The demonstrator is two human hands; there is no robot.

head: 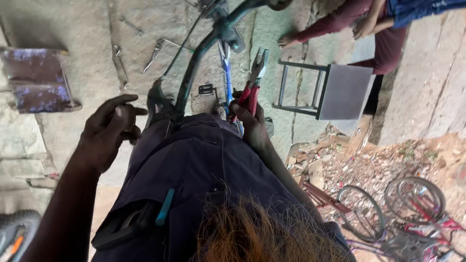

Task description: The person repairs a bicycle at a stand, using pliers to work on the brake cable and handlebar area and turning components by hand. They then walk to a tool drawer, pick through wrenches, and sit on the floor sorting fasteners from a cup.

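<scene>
My right hand (248, 119) grips the red handles of a pair of pliers (256, 77), whose jaws point up beside a blue bicycle part (225, 63). My left hand (108, 131) hovers with its fingers spread and holds nothing, just left of a dark bicycle frame tube (193, 68). A small pedal-like piece (206, 89) lies on the ground between the tube and the pliers. A dark blue garment (204, 170) fills the middle, with a teal pen (165, 207) in its pocket and reddish hair (257, 233) below.
Loose hand tools (153, 54) lie on the concrete ground (87, 34). A rusty metal piece (39, 80) sits at left, a grey metal stool (340, 91) at right. Another person in maroon (354, 19) crouches at top right. Bicycles (412, 213) lie by rubble at bottom right; a tyre (14, 230) shows at bottom left.
</scene>
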